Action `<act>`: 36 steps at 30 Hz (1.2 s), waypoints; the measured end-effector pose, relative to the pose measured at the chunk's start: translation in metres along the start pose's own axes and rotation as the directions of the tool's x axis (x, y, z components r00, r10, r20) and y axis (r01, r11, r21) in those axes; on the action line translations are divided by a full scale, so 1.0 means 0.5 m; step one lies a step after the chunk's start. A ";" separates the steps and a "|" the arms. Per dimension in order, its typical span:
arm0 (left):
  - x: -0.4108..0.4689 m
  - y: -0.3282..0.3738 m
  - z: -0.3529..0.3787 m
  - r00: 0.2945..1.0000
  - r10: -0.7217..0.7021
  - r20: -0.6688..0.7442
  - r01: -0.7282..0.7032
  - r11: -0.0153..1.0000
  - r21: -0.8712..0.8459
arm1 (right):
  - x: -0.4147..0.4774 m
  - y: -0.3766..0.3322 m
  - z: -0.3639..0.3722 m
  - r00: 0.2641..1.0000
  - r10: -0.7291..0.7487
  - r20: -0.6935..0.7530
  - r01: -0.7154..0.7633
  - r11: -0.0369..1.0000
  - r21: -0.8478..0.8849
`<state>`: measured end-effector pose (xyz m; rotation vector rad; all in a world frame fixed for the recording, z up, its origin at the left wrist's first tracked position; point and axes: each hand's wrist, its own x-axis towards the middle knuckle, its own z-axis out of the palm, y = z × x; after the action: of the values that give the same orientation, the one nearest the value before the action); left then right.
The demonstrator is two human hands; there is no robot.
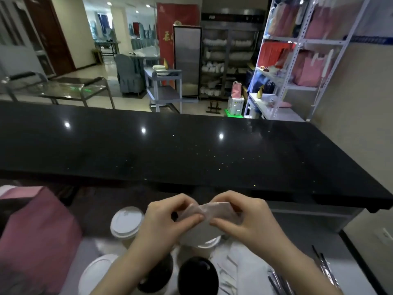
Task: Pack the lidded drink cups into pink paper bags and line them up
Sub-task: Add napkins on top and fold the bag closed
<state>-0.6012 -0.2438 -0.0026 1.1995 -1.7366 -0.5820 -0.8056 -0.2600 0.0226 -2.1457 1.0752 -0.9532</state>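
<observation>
Head view: left hand [168, 218] and right hand [240, 216] each pinch the flat pink bag [212, 209], likely prying its mouth open. White-lidded cup [126, 220] waits at its 9 o'clock.

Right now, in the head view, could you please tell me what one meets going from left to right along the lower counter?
pink paper bag → white-lidded cup → left hand → folded pink bag, pinched by both hands → right hand → metal utensils
</observation>
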 end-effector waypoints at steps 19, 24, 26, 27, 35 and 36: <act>-0.224 -0.259 -0.801 0.934 -0.032 -0.355 0.232 0.811 0.537 | 0.310 -0.462 0.525 0.972 -0.230 -0.052 0.227 0.972 -0.057; -0.252 -0.362 -0.863 0.960 -0.274 -0.052 0.255 0.784 0.566 | 0.345 -0.496 0.618 0.972 -0.230 -0.043 0.226 0.970 -0.093; -0.272 -0.386 -0.858 0.939 -0.342 0.024 0.277 0.798 0.536 | 0.341 -0.492 0.655 0.985 -0.168 0.046 0.173 0.978 -0.114; -0.281 -0.395 -0.855 0.935 -0.351 0.058 0.265 0.796 0.544 | 0.337 -0.487 0.674 0.987 -0.133 0.088 0.144 0.981 -0.131; -0.306 -0.407 -0.861 0.913 -0.371 0.170 0.208 0.781 0.588 | 0.323 -0.465 0.814 0.949 0.073 0.306 -0.032 0.990 -0.135; -0.308 -0.406 -0.864 0.910 -0.376 0.172 0.214 0.784 0.582 | 0.324 -0.464 0.828 0.953 0.088 0.289 -0.052 0.990 -0.130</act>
<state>-0.1107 -0.1402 -0.0226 1.9089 -2.0498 -0.4552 -0.3073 -0.2077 0.0000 -2.2418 1.0734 -0.5246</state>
